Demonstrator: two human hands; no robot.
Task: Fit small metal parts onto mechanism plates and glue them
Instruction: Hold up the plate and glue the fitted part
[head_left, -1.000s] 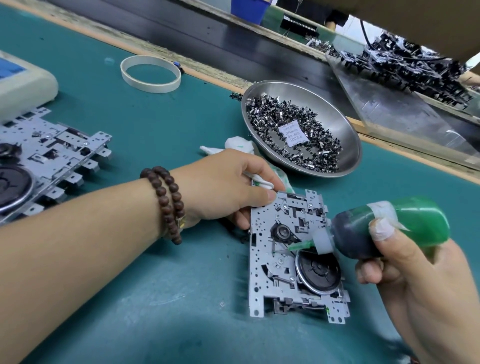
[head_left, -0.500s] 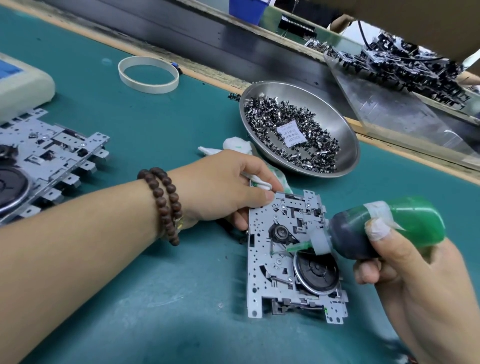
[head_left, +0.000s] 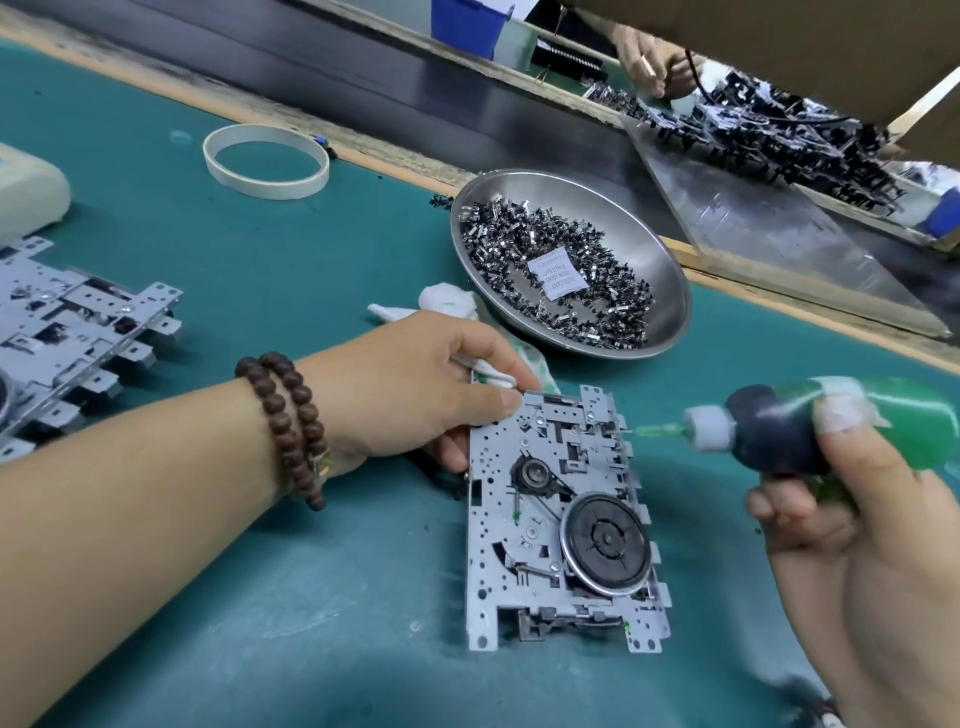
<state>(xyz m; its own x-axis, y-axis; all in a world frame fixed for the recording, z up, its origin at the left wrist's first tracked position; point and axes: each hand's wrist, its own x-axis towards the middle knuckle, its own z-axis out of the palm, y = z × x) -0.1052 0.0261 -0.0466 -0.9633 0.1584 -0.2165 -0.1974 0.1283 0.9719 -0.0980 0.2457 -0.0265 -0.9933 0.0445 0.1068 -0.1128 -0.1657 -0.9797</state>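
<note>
Bowl behind plate — parts inside

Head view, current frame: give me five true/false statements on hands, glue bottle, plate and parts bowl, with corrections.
1. The right hand holds the green glue bottle. True.
2. The bottle's nozzle sits over the black flywheel. False: it points at the plate's upper right edge.
3. The left hand holds the mechanism plate at its top left corner. True.
4. The steel bowl is empty. False: it holds small metal parts and a paper slip.
5. The white ring lies on the plate. False: it lies apart, on the green mat.
</note>
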